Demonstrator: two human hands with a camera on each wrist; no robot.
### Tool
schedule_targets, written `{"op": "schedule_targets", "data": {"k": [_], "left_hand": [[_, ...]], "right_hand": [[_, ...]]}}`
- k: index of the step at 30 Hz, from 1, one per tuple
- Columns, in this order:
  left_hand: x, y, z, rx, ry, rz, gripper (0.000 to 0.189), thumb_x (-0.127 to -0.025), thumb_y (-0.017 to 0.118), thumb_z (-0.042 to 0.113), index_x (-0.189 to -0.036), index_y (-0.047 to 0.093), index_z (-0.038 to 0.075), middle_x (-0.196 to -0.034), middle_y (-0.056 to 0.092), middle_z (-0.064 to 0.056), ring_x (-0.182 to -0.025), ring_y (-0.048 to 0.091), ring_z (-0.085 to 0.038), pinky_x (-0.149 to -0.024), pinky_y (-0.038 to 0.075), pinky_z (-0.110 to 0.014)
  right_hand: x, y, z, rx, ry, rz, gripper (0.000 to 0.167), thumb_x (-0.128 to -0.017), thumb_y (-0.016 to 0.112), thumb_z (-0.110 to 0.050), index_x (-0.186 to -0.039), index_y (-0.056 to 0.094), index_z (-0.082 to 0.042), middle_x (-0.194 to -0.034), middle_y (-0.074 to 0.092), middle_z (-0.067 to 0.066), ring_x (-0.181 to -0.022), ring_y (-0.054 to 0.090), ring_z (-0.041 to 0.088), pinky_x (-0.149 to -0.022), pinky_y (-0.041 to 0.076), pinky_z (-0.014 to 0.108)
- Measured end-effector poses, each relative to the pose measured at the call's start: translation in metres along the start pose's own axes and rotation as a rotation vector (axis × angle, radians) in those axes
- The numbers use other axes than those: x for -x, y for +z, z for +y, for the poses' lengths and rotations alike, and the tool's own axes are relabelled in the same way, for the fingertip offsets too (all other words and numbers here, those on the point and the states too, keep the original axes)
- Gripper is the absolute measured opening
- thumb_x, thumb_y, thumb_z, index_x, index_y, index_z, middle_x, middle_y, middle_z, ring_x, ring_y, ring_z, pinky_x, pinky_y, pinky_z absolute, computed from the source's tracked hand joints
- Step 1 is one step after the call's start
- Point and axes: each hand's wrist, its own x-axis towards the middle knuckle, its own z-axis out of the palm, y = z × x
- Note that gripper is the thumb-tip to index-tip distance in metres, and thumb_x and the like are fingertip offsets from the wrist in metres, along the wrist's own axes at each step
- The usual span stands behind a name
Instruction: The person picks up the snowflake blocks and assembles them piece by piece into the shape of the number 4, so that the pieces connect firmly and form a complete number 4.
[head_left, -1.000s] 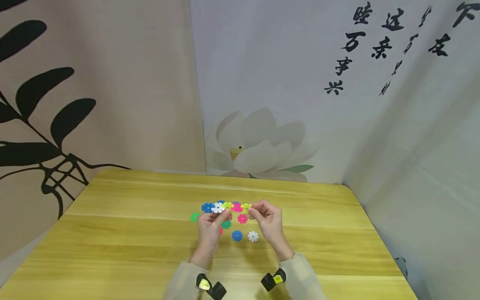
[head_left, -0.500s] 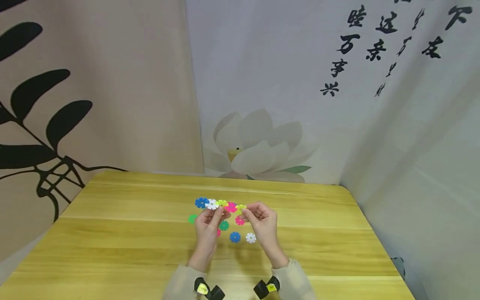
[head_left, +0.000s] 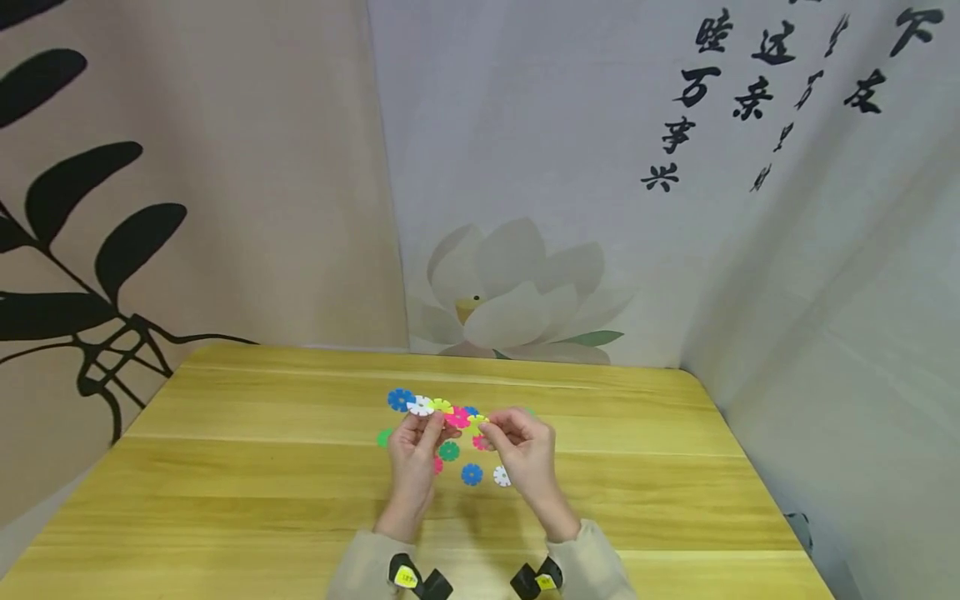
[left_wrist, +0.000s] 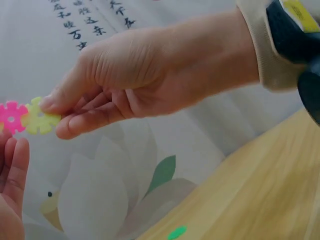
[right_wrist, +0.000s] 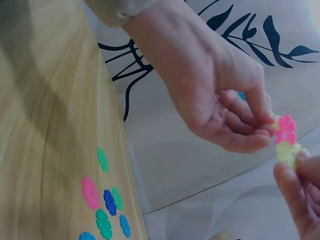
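Note:
A chain of interlocking notched plastic snowflake discs is held up between both hands. From left to right come a blue disc [head_left: 401,400], a white disc [head_left: 421,407], a yellow disc [head_left: 442,405], a pink disc [head_left: 458,417] and a yellow end disc [left_wrist: 41,123]. My left hand [head_left: 412,458] pinches the chain at its middle yellow disc, thumb in front. With thumb and fingers, my right hand [head_left: 528,450] pinches the yellow end disc. The right wrist view shows the pink disc [right_wrist: 286,130] joined to that end disc, between the two hands' fingertips.
Loose discs lie on the wooden table [head_left: 262,467] under and beyond the hands. Among them are a green disc [head_left: 449,451], a blue loose disc [head_left: 472,474], a white loose disc [head_left: 502,476] and a pink loose disc [right_wrist: 90,193]. Printed curtains [head_left: 300,208] stand behind the table.
The chain has tilted: its blue left end has risen, while its yellow right end sits slightly lower. Both hands keep their pinch. The head view has shifted a little.

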Motion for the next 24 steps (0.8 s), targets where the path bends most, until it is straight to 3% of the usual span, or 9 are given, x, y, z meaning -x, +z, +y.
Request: {"op": "schedule_targets", "data": {"k": [6, 11, 16, 21, 24], "left_hand": [[0.001, 0.003, 0.002, 0.002, -0.015, 0.017, 0.018, -0.092, 0.054, -0.001, -0.083, 0.063, 0.011, -0.075, 0.067, 0.005, -0.065, 0.064, -0.006, -0.063, 0.056, -0.021], [0.002, 0.001, 0.0, -0.01, 0.004, 0.024, 0.015, -0.092, 0.055, -0.002, -0.082, 0.063, 0.005, -0.074, 0.067, 0.005, -0.063, 0.063, -0.006, -0.062, 0.056, -0.021], [0.0, 0.001, -0.001, -0.063, 0.025, 0.031, 0.016, -0.092, 0.053, -0.003, -0.083, 0.062, 0.007, -0.074, 0.066, 0.005, -0.063, 0.063, -0.006, -0.063, 0.056, -0.021], [-0.004, 0.007, 0.002, -0.131, 0.036, -0.013, 0.009, -0.09, 0.054, -0.005, -0.083, 0.059, -0.006, -0.071, 0.065, 0.005, -0.061, 0.062, -0.006, -0.065, 0.056, -0.022], [-0.006, 0.009, 0.004, -0.146, 0.021, -0.037, 0.009, -0.09, 0.054, -0.005, -0.082, 0.057, -0.008, -0.069, 0.064, 0.006, -0.06, 0.062, -0.006, -0.065, 0.056, -0.022]], "right_hand": [[0.002, 0.002, 0.003, -0.027, -0.036, 0.011, 0.007, -0.075, 0.062, 0.022, -0.076, 0.059, 0.016, -0.065, 0.06, 0.026, -0.05, 0.059, 0.034, -0.046, 0.056, 0.034], [0.0, 0.001, 0.002, -0.005, -0.001, -0.001, 0.008, -0.074, 0.063, 0.023, -0.075, 0.061, 0.015, -0.064, 0.06, 0.024, -0.049, 0.061, 0.026, -0.045, 0.056, 0.034], [0.001, 0.004, 0.003, -0.022, 0.017, 0.015, 0.007, -0.076, 0.062, 0.021, -0.075, 0.061, 0.015, -0.064, 0.059, 0.027, -0.049, 0.059, 0.032, -0.045, 0.056, 0.034], [0.008, 0.004, 0.018, -0.039, -0.076, 0.067, 0.006, -0.075, 0.061, 0.024, -0.078, 0.06, 0.018, -0.065, 0.059, 0.026, -0.049, 0.061, 0.028, -0.045, 0.055, 0.028], [0.009, 0.0, 0.027, 0.039, -0.166, 0.068, 0.008, -0.074, 0.065, 0.021, -0.079, 0.063, 0.015, -0.065, 0.061, 0.021, -0.048, 0.061, 0.023, -0.045, 0.053, 0.021]]}}
